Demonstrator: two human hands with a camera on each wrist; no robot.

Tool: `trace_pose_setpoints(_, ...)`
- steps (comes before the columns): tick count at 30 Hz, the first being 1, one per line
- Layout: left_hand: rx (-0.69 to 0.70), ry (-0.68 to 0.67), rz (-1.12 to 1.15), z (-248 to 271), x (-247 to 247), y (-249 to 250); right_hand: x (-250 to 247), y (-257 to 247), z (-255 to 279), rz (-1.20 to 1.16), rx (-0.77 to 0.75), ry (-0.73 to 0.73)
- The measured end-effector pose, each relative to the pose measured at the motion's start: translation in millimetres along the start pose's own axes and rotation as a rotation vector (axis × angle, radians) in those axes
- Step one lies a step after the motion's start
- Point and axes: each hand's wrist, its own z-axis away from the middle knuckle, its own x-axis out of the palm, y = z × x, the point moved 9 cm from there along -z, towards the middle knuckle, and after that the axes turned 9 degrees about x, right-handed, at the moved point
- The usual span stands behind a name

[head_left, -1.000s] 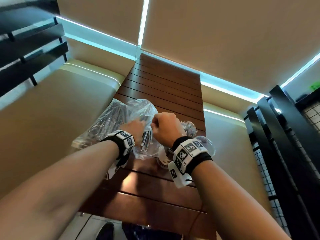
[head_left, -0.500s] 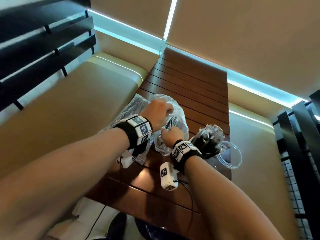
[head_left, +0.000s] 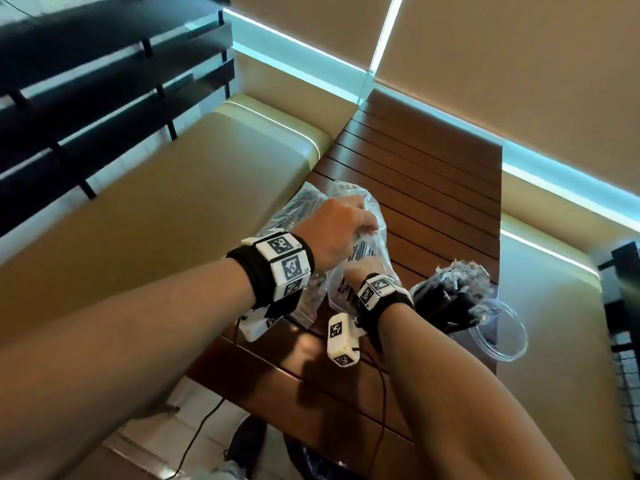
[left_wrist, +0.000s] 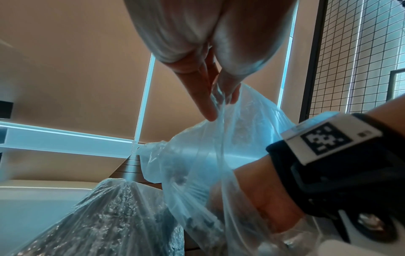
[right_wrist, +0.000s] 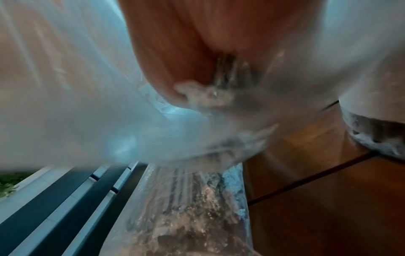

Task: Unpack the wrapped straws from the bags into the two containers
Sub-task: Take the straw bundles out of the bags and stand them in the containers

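Note:
My left hand [head_left: 358, 226] pinches the top rim of a clear plastic bag [head_left: 375, 237] and holds it up; in the left wrist view its fingers [left_wrist: 208, 104] nip the film. My right hand [head_left: 353, 270] is down inside that bag, curled round a bundle of dark wrapped straws [head_left: 362, 247]; the blurred right wrist view shows the straws [right_wrist: 227, 69] in its grip. A second, full bag of straws [head_left: 299, 204] lies on the left. To the right stand a clear container filled with wrapped straws [head_left: 450, 299] and an empty clear container [head_left: 505, 336].
Everything sits on a narrow dark slatted wooden table [head_left: 433, 181]. Tan padded benches [head_left: 173, 209] flank it on both sides. Black slats [head_left: 104, 84] stand at the left, a black mesh panel [head_left: 625, 386] at the right. A cable [head_left: 382, 403] trails off the table's near edge.
My left hand has raised the bag's rim higher. My right hand has dropped from the bag's mouth down into the bag among the straws.

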Motion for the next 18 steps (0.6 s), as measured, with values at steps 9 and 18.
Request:
trace_pose_setpoints(9,-0.091,-0.007,-0.033,-5.4,11.7,-22.8,-32.3,-10.7,39.2,0.319,-0.147,0.034)
trace_pose_setpoints(18,-0.307,-0.016,-0.154,-30.8,32.5,-32.8,-91.2,-2.1,89.3,0.483,-0.207,0.144)
